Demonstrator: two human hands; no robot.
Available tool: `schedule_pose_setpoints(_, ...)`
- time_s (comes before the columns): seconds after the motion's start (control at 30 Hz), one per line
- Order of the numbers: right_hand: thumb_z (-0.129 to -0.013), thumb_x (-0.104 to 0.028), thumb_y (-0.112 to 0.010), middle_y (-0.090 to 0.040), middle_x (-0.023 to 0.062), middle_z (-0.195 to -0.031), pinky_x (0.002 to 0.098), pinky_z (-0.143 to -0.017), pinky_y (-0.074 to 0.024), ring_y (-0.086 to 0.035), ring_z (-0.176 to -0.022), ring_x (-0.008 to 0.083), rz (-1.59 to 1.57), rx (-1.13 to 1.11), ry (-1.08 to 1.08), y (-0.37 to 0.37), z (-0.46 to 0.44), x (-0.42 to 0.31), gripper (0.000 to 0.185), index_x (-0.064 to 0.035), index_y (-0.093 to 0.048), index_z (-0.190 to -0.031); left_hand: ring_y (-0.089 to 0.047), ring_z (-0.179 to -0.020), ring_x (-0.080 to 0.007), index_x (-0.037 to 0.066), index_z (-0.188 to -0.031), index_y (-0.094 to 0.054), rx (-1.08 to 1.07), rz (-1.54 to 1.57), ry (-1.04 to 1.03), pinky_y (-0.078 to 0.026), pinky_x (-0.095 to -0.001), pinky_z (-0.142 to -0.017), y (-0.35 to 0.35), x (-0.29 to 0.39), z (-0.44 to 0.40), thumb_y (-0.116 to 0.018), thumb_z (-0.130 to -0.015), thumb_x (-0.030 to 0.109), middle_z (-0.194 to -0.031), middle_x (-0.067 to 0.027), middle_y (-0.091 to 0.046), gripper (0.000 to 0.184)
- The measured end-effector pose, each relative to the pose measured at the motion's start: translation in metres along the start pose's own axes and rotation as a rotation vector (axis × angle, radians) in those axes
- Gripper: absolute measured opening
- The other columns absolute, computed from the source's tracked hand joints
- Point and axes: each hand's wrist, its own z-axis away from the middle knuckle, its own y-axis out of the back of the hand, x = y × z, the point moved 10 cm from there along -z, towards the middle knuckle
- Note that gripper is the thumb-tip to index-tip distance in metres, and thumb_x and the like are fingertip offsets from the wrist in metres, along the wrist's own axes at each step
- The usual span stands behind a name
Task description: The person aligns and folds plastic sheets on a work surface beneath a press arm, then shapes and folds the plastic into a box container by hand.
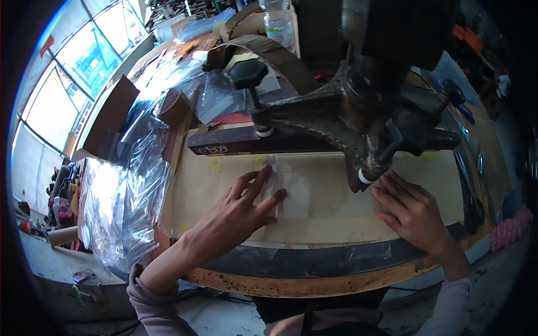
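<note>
My left hand (238,208) rests with spread fingers on the left edge of a piece of clear plastic film (292,193). The film lies flat on a tan sheet (336,229) that covers the work surface. Toward the right of the sheet, my right hand (413,214) lies with its fingers stretched out, close to the lower foot of a metal machine head (358,106). Neither hand grips anything that I can see. A dark bar (314,144) crosses the back of the sheet, and small yellow tape pieces (215,164) stick near it.
The machine head with its black knob (247,74) hangs low over the sheet. Crumpled clear plastic bags (126,207) and a tape roll (174,106) lie at left. A plastic bottle (278,28) stands behind. A wooden edge (302,287) runs along the front.
</note>
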Motion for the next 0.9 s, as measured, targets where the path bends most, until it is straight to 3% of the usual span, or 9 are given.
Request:
schedule_pose_setpoints(0.23, -0.074, -0.026, -0.072, -0.056, 0.0125, -0.128, 0.0395, -0.097, -0.0459, -0.051, -0.122, 0.0279, -0.04, -0.039, -0.042, -0.0046, 0.0054, 0.0071, 0.051, -0.0117, -0.061, -0.121, -0.04, -0.123, -0.0398, 0.011, -0.128, -0.048, -0.036, 0.017, 0.014, -0.045, -0.0462, -0.098, -0.0027, -0.0003, -0.0024, -0.064, -0.085, 0.027, -0.143, -0.0263, -0.03, 0.049)
schedule_pose_setpoints(0.53, -0.076, -0.031, -0.071, -0.056, 0.0093, -0.128, 0.0383, -0.094, -0.047, -0.053, -0.12, 0.0256, -0.01, -0.006, -0.006, -0.0078, 0.0075, 0.0094, 0.054, -0.0134, -0.057, -0.125, -0.039, -0.123, -0.0392, 0.011, -0.129, -0.048, -0.092, 0.022, 0.061, -0.042, -0.0474, -0.1, -0.0052, -0.0014, -0.0033, -0.066, -0.084, 0.025, -0.145, -0.0251, -0.028, 0.05)
schedule_pose_setpoints(0.9, -0.075, -0.028, -0.071, -0.056, 0.0104, -0.128, 0.039, -0.091, -0.0464, -0.053, -0.121, 0.0263, 0.009, 0.003, -0.008, -0.0079, 0.0074, 0.0094, 0.054, -0.0118, -0.058, -0.124, -0.039, -0.124, -0.0377, 0.012, -0.127, -0.05, -0.092, -0.05, 0.034, -0.044, -0.046, -0.098, -0.0059, -0.002, -0.0043, -0.064, -0.085, 0.03, -0.145, -0.0244, -0.029, 0.048)
